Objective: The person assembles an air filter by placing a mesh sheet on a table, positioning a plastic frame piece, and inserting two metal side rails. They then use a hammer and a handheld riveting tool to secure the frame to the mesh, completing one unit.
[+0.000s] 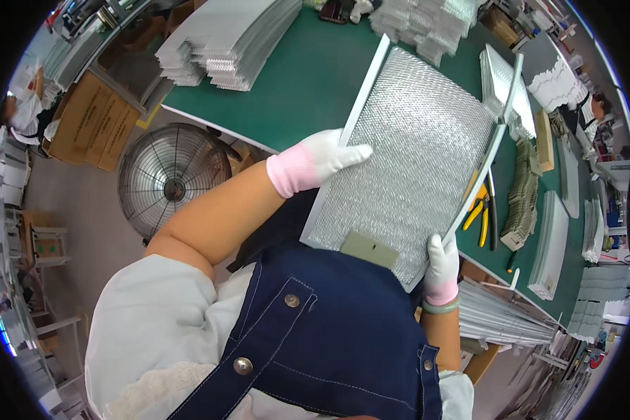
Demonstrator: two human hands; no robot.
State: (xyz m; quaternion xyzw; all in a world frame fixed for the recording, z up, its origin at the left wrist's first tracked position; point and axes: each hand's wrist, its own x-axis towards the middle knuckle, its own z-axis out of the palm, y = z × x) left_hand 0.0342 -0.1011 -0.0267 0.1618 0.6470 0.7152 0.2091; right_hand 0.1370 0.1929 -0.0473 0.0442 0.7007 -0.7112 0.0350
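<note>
A silver metal mesh filter panel is held tilted in front of my apron, its upper part over the green table. Pale metal frame strips run along its left, right and lower edges. At the upper right corner a frame strip juts outward, apart from the mesh's top edge. My left hand, in a white glove with a pink cuff, grips the left frame edge, thumb on the mesh. Closed on the lower right edge is my gloved right hand. A grey-green plate lies at the panel's lower edge.
On the green table lie yellow-handled pliers, stacked mesh sheets, more mesh and a row of small brackets. A floor fan and cardboard boxes stand left. Other people are at both sides.
</note>
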